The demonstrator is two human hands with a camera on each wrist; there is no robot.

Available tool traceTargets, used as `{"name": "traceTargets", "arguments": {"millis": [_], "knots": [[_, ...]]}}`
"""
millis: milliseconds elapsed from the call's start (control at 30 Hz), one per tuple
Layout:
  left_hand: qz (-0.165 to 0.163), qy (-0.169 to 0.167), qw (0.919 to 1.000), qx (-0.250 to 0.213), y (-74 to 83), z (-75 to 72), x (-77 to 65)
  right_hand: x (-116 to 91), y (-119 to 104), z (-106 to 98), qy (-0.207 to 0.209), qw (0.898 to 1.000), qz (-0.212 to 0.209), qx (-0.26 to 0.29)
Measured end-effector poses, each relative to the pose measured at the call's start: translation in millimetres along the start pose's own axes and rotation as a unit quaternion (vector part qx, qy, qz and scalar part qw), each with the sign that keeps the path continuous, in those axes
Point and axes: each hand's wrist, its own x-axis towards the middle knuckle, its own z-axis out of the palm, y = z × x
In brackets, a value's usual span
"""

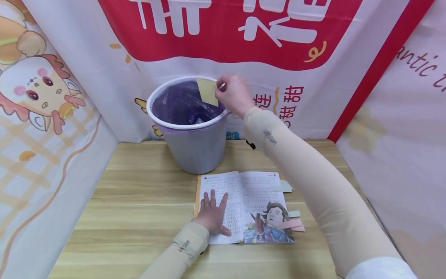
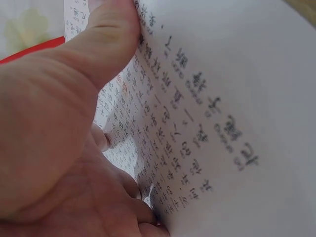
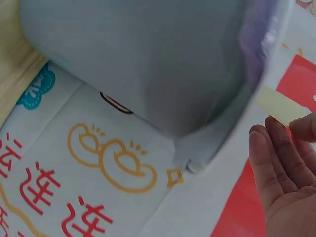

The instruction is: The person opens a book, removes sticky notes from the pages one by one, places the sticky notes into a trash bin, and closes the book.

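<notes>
Nearest, the person's left hand [image 1: 211, 217] rests on the left page of a spread book [image 1: 258, 190], fingers wide. Green tabs [image 1: 286, 187] and a pink tab [image 1: 297, 224] jut from its right edge, seemingly left to do. Farther off, at the right of the bin [image 1: 195, 151]'s mouth, the right hand [image 1: 235, 93] pinches a yellow note [image 1: 207, 92], off the book but not yet released.

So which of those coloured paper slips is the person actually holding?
The yellow slip, pinched in the right hand by the bin's rim; the pale green slips and pink paper stick out from the open book's right edge.
</notes>
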Motion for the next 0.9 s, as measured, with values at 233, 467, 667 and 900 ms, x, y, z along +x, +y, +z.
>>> {"name": "traceTargets", "arguments": {"millis": [233,467,667,900], "knots": [[0.000,0.009,1.0000,0.002,1.5,-3.0,-0.8,11.5,1.2,18.2,0.000,0.996,-0.036,-0.087],[0.005,-0.005,1.0000,0.000,2.7,-2.7,-5.2,13.8,8.2,31.3,-0.032,0.991,-0.048,-0.119],[0.006,0.000,1.0000,0.001,3.3,-3.0,-4.6,14.1,9.2,28.8,-0.015,0.991,-0.072,-0.109],[0.002,-0.004,1.0000,0.006,0.1,0.4,-1.0,5.0,4.1,7.5,-0.016,0.998,-0.036,-0.054]]}}
